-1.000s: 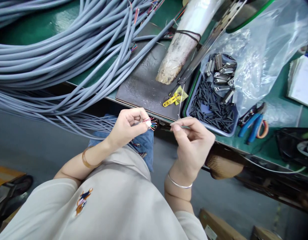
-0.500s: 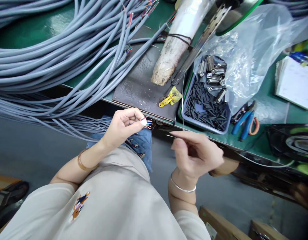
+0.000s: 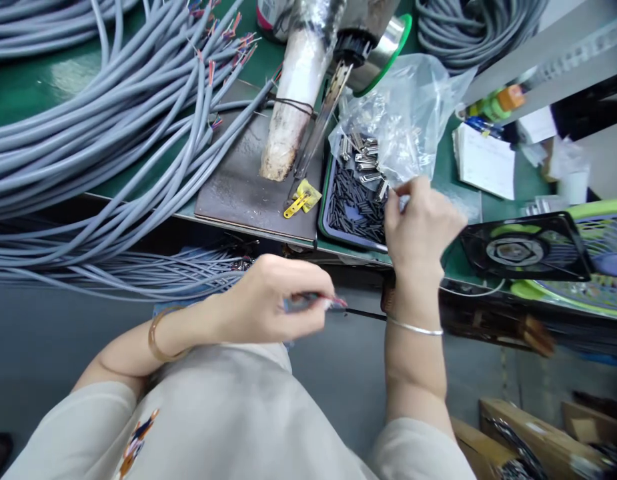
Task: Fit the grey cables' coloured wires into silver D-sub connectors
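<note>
My left hand (image 3: pixel 283 300), low in front of my body, is closed on a grey cable whose stripped end shows reddish wires (image 3: pixel 339 303), blurred. My right hand (image 3: pixel 421 223) reaches over the right edge of a blue-grey tray (image 3: pixel 329 230), fingers curled together; whatever they grip is hidden. Beside those fingertips lie metal connectors (image 3: pixel 369 163) on a clear plastic bag (image 3: pixel 408 120). Short black tubes (image 3: pixel 351 203) fill the tray's lower part. A yellow clip (image 3: pixel 295 205) rests on the dark board (image 3: pixel 228 193) left of the tray.
Many grey cables (image 3: pixel 88 147) cover the bench's left side. A wrapped white post (image 3: pixel 288 120) and a soldering iron (image 3: pixel 321 120) point down over the board. A solder spool (image 3: pixel 388 53) stands behind. Rightward are a paper pad (image 3: pixel 485 160), a black fan (image 3: pixel 515 250) and a green basket (image 3: pixel 608 227).
My right hand has moved up from the bench edge to the tray; the thin wire at its fingers no longer shows. My left hand came nearer, to the right. The pliers are out of sight. The view shifted right.
</note>
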A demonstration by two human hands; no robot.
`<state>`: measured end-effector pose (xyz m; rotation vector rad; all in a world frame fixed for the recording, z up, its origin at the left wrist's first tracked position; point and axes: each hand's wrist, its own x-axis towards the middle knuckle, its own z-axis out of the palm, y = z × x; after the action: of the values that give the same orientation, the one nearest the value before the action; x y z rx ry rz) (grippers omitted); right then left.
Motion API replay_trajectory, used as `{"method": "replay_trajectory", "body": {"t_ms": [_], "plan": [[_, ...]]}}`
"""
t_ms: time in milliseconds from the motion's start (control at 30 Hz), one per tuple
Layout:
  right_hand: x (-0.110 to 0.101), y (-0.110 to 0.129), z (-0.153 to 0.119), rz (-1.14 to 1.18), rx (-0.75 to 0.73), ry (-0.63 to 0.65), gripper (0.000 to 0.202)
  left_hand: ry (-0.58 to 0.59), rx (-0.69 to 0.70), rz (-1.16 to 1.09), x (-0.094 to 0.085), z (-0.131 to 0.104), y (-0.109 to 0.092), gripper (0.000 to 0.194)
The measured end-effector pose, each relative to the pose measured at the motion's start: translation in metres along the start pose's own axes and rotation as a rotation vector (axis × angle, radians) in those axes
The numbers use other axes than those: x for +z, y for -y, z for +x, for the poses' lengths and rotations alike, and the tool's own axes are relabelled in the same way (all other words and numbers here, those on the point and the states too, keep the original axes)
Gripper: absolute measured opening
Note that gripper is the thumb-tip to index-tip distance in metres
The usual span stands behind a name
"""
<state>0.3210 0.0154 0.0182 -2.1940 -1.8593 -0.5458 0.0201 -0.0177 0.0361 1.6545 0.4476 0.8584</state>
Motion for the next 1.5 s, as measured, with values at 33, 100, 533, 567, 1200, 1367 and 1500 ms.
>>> {"method": "replay_trajectory", "body": {"t_ms": [33,100,533,567,1200,1367,1500], "plan": [[0.010,-0.003,0.010,0.054,-0.022,0.010,0.015,-0.101,-0.050,0.003,0.001,-0.002,0.008,0.012],[0.024,-0.006,0.024,0.149,-0.100,0.050,0.016,-0.316,-0.217,-0.029,-0.004,-0.008,0.024,0.010],[0.039,-0.019,0.049,0.402,-0.139,0.221,0.010,-0.743,-0.496,-0.579,-0.036,-0.022,0.044,0.017],[0.039,-0.019,0.049,0.413,-0.163,0.222,0.012,-0.739,-0.496,-0.584,-0.035,-0.022,0.043,0.017],[-0.046,0.106,-0.080,1.335,0.135,0.031,0.014,-0.523,-0.417,-0.457,-0.010,-0.001,0.039,0.024],[-0.028,0.119,-0.077,1.392,0.246,-0.078,0.015,-0.528,-0.399,-0.372,-0.009,-0.001,0.043,0.019],[-0.019,0.122,-0.071,1.341,0.207,-0.286,0.013,-0.519,-0.346,-0.283,-0.009,0.000,0.043,0.016]]}}
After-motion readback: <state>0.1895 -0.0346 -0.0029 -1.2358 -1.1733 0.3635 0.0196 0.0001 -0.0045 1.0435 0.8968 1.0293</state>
